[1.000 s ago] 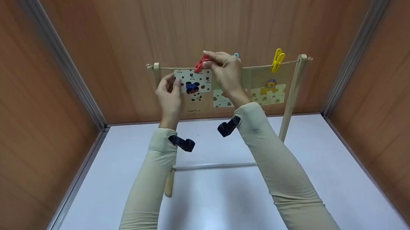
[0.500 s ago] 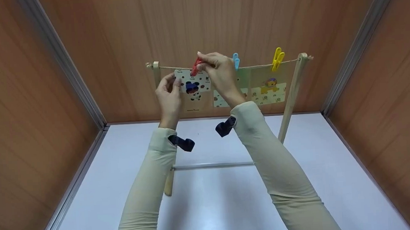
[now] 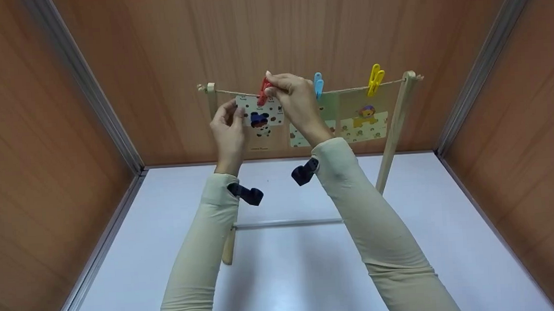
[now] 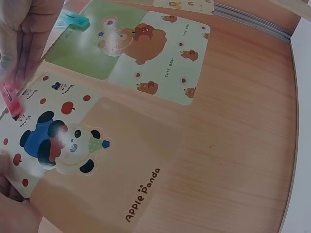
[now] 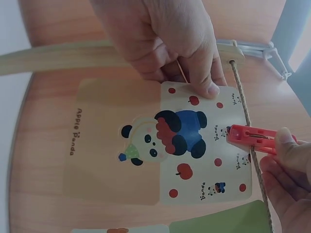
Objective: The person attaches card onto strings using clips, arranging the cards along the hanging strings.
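A panda card (image 5: 184, 136), half white with apples and half tan, hangs upright against a twine line (image 5: 243, 102). My left hand (image 3: 228, 132) pinches the card's left edge between thumb and fingers. With thumb and fingertips my right hand (image 3: 297, 101) grips a red clothespin (image 5: 257, 138), whose jaws sit over the card's top edge and the twine. To the right, a bear card (image 4: 131, 51) hangs under a blue clothespin (image 3: 319, 84), partly hidden by my right hand in the head view. Farther right, a lion card (image 3: 364, 119) hangs from a yellow clothespin (image 3: 375, 79).
The twine runs between two wooden posts; the right post (image 3: 393, 131) slants down toward the white tabletop (image 3: 284, 280). A thin rod (image 3: 286, 223) crosses low between my arms. Wood-grain panels (image 3: 269, 26) enclose the back and both sides.
My right hand has moved slightly left along the twine with the red clothespin, which now stands more upright over the panda card. The blue clothespin has come into fuller view. My left hand stays put.
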